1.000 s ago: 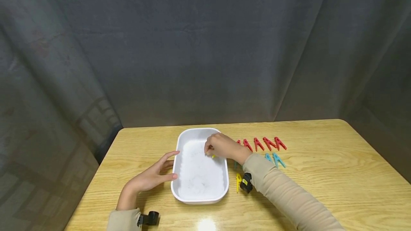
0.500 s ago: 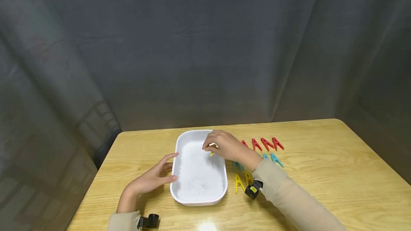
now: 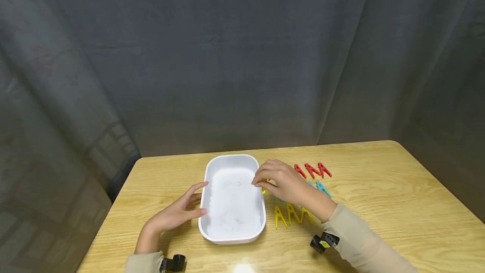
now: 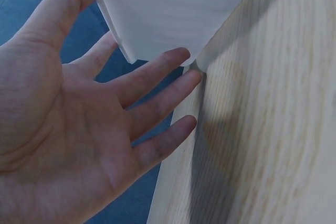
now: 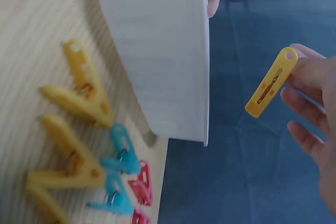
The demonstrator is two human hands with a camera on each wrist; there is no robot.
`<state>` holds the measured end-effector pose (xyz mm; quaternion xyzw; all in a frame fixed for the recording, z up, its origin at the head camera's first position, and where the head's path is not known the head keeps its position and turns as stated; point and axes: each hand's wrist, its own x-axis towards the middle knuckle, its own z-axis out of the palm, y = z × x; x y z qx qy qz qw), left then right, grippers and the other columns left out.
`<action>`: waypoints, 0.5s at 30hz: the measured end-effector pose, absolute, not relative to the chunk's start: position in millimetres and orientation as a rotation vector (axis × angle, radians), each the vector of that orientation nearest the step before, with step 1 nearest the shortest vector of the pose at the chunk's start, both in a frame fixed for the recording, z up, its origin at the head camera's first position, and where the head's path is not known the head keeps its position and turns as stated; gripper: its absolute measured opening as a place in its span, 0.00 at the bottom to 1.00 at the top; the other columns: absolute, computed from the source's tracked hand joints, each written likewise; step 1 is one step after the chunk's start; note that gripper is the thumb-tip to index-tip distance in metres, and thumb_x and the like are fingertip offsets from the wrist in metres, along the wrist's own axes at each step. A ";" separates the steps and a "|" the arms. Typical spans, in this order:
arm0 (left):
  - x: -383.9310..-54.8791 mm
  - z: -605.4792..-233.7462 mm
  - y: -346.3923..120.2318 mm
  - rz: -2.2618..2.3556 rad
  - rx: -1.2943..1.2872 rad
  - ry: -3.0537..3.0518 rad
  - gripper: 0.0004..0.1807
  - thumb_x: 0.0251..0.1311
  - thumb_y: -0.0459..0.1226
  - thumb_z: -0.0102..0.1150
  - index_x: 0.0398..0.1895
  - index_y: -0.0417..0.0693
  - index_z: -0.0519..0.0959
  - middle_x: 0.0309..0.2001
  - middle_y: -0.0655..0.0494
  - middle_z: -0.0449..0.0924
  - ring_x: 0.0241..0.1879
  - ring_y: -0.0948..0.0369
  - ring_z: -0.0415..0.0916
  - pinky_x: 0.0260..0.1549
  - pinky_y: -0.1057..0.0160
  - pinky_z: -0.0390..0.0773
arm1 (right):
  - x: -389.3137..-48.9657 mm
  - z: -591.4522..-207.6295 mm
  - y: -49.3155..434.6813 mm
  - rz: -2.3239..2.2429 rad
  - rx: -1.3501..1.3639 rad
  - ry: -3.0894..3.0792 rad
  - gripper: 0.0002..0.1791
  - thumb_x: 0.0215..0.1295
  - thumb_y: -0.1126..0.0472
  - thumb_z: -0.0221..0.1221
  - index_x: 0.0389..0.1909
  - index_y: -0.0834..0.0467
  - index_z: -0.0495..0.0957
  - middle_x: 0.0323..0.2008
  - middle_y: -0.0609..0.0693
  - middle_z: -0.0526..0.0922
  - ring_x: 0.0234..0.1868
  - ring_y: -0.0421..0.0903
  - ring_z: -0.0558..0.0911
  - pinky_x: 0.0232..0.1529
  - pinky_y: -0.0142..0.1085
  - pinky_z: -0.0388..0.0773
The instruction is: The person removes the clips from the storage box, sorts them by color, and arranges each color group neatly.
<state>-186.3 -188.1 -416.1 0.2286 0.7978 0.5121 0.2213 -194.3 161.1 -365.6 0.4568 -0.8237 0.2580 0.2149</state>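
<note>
A white plastic tray [image 3: 232,205] stands upright on the table, bare inside. My left hand [image 3: 176,211] rests at its left side, thumb and forefinger at the rim; in the left wrist view the other fingers are extended and spread below the tray wall. Over the right rim, my right hand [image 3: 285,183] pinches a yellow clothespin [image 5: 270,83] between thumb and fingertips; the right wrist view shows it raised beyond the tray's edge. Three more yellow clothespins [image 3: 279,216] lie in a row right of the tray.
Behind the yellow row lie blue clothespins [image 3: 323,189], partly hidden by the right forearm. Farther back are red clothespins [image 3: 312,170]. The wooden table [image 3: 394,193] extends to the right, and a dark curtain [image 3: 227,62] hangs behind it.
My right hand has moved right from above the tray's inside to its right rim, still pinching the yellow clothespin. More yellow clothespins on the table now show. The left hand stays put.
</note>
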 end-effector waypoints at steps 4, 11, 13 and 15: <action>-186.5 -416.6 -189.3 1.430 0.643 2.198 0.41 0.70 0.39 0.58 0.79 0.51 0.46 0.72 0.30 0.53 0.71 0.36 0.54 0.62 0.38 0.62 | -189.2 -369.6 172.4 0.701 1.294 -2.250 0.09 0.54 0.66 0.73 0.34 0.52 0.86 0.36 0.39 0.84 0.40 0.39 0.80 0.44 0.34 0.78; -186.7 -415.6 -188.9 1.443 0.641 2.186 0.41 0.70 0.39 0.59 0.79 0.51 0.46 0.72 0.30 0.53 0.71 0.36 0.53 0.62 0.37 0.63 | -181.7 -377.3 201.1 0.658 1.337 -2.203 0.14 0.48 0.70 0.74 0.34 0.52 0.86 0.36 0.39 0.83 0.39 0.39 0.79 0.43 0.31 0.76; -186.7 -415.2 -188.1 1.445 0.636 2.183 0.41 0.70 0.39 0.58 0.79 0.51 0.46 0.72 0.30 0.53 0.71 0.36 0.53 0.62 0.37 0.63 | -180.1 -379.4 211.7 0.654 1.333 -2.197 0.15 0.47 0.70 0.74 0.34 0.52 0.85 0.37 0.39 0.83 0.39 0.39 0.79 0.45 0.30 0.74; -186.5 -415.0 -187.7 1.448 0.632 2.179 0.41 0.70 0.38 0.58 0.79 0.51 0.46 0.72 0.30 0.53 0.71 0.36 0.53 0.62 0.37 0.63 | -179.1 -381.7 222.5 0.648 1.322 -2.194 0.15 0.46 0.70 0.74 0.35 0.52 0.85 0.37 0.39 0.83 0.39 0.39 0.79 0.48 0.28 0.72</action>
